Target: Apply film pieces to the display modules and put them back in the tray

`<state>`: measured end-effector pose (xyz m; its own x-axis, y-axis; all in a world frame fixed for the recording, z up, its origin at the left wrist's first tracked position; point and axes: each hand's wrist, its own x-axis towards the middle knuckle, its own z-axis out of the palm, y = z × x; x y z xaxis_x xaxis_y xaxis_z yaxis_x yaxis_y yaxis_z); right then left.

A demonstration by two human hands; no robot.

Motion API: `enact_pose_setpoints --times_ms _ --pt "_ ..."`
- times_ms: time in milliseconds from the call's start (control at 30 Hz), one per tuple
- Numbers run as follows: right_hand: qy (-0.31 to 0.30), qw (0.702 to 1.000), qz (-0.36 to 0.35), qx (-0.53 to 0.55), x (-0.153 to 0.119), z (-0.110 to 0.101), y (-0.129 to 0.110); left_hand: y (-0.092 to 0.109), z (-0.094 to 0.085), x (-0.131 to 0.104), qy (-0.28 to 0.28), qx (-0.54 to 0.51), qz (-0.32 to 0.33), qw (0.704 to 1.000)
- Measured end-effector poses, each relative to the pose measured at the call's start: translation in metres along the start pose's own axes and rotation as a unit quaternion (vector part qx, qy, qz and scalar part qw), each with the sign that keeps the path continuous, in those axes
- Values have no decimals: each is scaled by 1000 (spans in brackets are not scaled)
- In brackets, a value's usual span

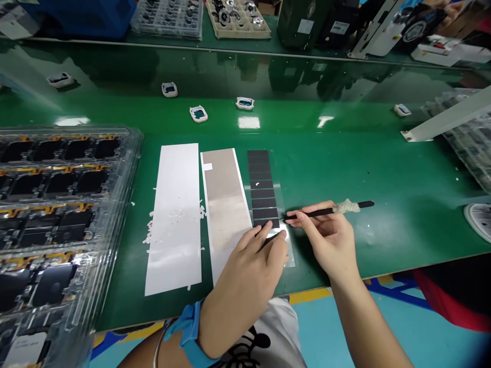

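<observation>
A clear backing sheet (279,193) carries a column of black adhesive strips (262,185) in front of me. My left hand (251,263) lies over its lower end, with fingertips pinching a black strip (271,238) that is partly hidden by the fingers. In my right hand (326,232) is a slim black pointed tool (321,212), held like a pen. Pale wrapping covers the rear part of it, and its fine tip reaches the sheet's right side, close to my left fingertips. To the left lie a beige sheet with white edges (225,199) and a white sheet (176,214).
Stacked clear trays (128,168) of black screen parts fill the left side. Several small white watch cases (198,114) are scattered toward the back. White scraps (149,232) lie beside the white sheet. A shelf (238,46) with trays runs behind; a white post (448,116) stands right.
</observation>
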<state>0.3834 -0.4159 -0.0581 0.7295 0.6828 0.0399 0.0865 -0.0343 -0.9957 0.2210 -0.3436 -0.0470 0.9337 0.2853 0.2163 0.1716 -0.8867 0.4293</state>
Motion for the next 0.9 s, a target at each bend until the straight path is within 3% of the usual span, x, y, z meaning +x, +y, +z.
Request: enact_pose_setpoints --times_ms 300,433,567,633,733,900 --pt "19 1000 -9 -5 0 4 -1 2 -1 1 -3 -15 -15 1000" --pt "52 998 -23 12 0 2 -2 1 -6 3 15 -112 -78 991" --pt "112 991 -72 27 -4 2 -10 -1 -19 -1 45 -309 -215 925" --pt "125 985 -107 52 -10 8 -18 -4 -26 -5 68 -380 -248 889" --pt "91 979 -148 108 -21 24 -33 -10 -35 -11 117 -416 -259 864" --pt "-7 969 -175 174 -38 51 -54 -19 -44 -17 163 -420 -246 858"
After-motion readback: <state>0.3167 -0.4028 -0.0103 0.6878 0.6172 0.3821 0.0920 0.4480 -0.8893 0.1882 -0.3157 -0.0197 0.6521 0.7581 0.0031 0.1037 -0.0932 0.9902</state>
